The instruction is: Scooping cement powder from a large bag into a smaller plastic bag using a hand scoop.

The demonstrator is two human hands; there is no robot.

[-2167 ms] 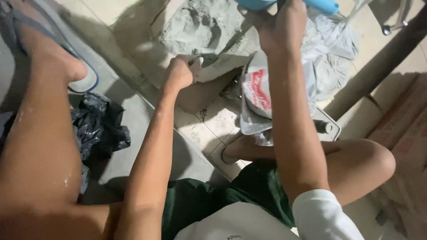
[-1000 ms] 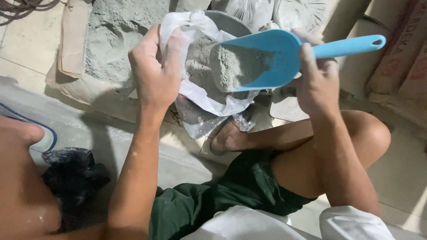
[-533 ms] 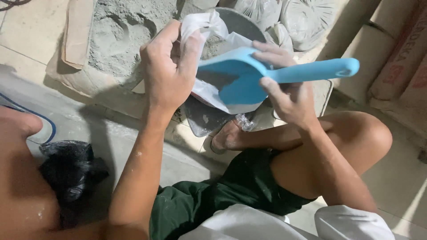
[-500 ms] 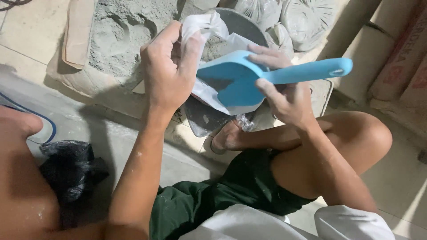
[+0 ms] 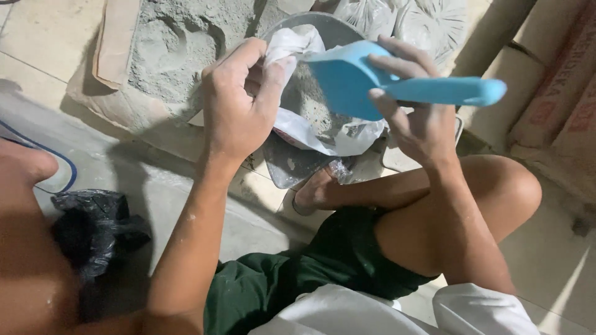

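Now, grey powder tipped from scoop into bag.
Left hand (image 5: pixel 239 105) pinches the white plastic bag (image 5: pixel 310 127) open; right hand (image 5: pixel 413 118) is clamped on the blue scoop (image 5: pixel 372 84), tilted over the bag.

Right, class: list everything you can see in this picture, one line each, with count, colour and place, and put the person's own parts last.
Scoop: one, light blue, top centre, tipped over the bag mouth.
Plastic bag: one, white, centre, holding grey powder.
Powder heap: one, grey, top left, in an opened brown sack.
Round bowl: one, grey, behind the white bag, only its rim showing.
Filled bags: at least two, clear, top right.
Crumpled bag: one, black, on the floor at left.
Shorts: one pair, dark green, bottom centre.
Left hand: one, holding the white bag's edge open.
Right hand: one, fingers gripping the scoop.
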